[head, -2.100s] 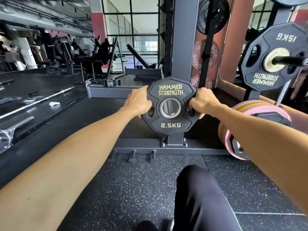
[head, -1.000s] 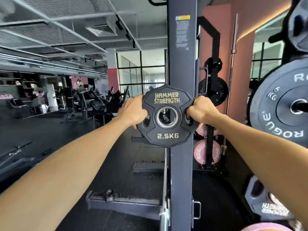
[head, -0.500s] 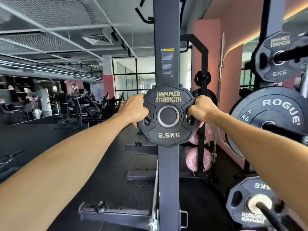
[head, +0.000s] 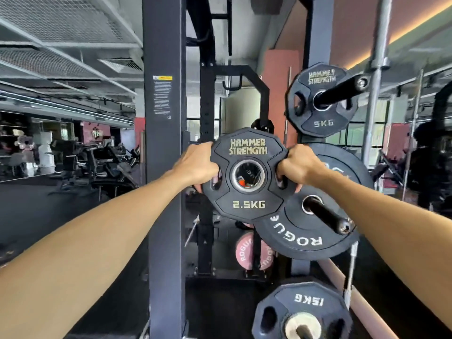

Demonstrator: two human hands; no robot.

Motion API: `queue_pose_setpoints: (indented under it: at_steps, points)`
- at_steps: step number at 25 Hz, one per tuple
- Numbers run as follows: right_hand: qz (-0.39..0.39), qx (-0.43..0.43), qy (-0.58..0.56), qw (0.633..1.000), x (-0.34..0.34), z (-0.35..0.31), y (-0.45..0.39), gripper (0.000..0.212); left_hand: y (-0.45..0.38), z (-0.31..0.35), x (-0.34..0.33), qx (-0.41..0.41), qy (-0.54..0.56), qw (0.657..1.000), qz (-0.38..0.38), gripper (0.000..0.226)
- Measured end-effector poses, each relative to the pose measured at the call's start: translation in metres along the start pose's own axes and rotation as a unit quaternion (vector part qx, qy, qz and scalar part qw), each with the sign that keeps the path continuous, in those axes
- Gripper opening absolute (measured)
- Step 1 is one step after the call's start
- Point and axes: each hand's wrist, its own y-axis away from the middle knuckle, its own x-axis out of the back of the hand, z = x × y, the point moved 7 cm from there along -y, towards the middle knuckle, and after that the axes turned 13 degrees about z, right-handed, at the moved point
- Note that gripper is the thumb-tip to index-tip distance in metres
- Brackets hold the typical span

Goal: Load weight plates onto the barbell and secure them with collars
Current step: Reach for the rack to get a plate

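Note:
A black 2.5 kg Hammer Strength plate (head: 248, 204) is held upright at arm's length, its label facing me. My left hand (head: 195, 165) grips its left handle slot. On the opposite side my right hand (head: 297, 165) grips the right slot. The plate hangs in the air in front of the rack, on no peg. No barbell sleeve or collar is in sight.
A dark rack upright (head: 165, 167) stands just left of the plate. Storage pegs to the right carry a 5 kg plate (head: 320, 118), a black Rogue plate (head: 305, 231) and a 15 kg plate (head: 303, 311). Pink Rogue plates (head: 244, 250) sit low behind. A steel bar (head: 376, 81) stands upright at the right.
I have risen from near the floor with the plate in both hands. The view has swung right, so the rack upright now lies left of the plate and the stored plates are closer.

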Motion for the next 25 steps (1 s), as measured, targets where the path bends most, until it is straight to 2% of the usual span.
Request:
queue_pose_setpoints:
  at_steps: [4,6,8,12,15,19,22,25]
  points:
    - [0.014,-0.016,0.001,1.000,0.060,0.094,-0.033,0.011,-0.014,0.088,-0.074,-0.012,0.012,1.000,-0.003,0.018]
    - [0.018,-0.017,0.010,1.000,0.093,0.135,-0.046,0.015,-0.022,0.135,-0.103,-0.020,0.020,1.000,-0.012,0.016]
    - [0.027,-0.016,0.009,0.999,0.119,0.166,-0.057,0.023,-0.029,0.171,-0.126,-0.019,0.030,0.999,-0.023,0.021]
    - [0.038,-0.022,-0.010,0.999,0.147,0.205,-0.079,0.014,-0.046,0.213,-0.151,-0.022,0.027,0.999,-0.028,0.029]
    - [0.034,-0.014,-0.020,0.999,0.160,0.214,-0.101,0.012,-0.066,0.234,-0.154,-0.027,0.019,0.999,-0.017,0.030]
    - [0.064,0.000,-0.021,0.998,0.184,0.198,-0.133,0.025,-0.098,0.257,-0.134,-0.047,0.023,0.998,0.021,0.027]
    - [0.093,0.027,-0.015,0.995,0.206,0.181,-0.154,0.017,-0.118,0.277,-0.111,-0.070,0.006,0.996,0.060,0.026]
    - [0.112,0.046,-0.035,0.992,0.224,0.163,-0.167,0.011,-0.130,0.297,-0.090,-0.081,0.007,0.993,0.085,0.017]
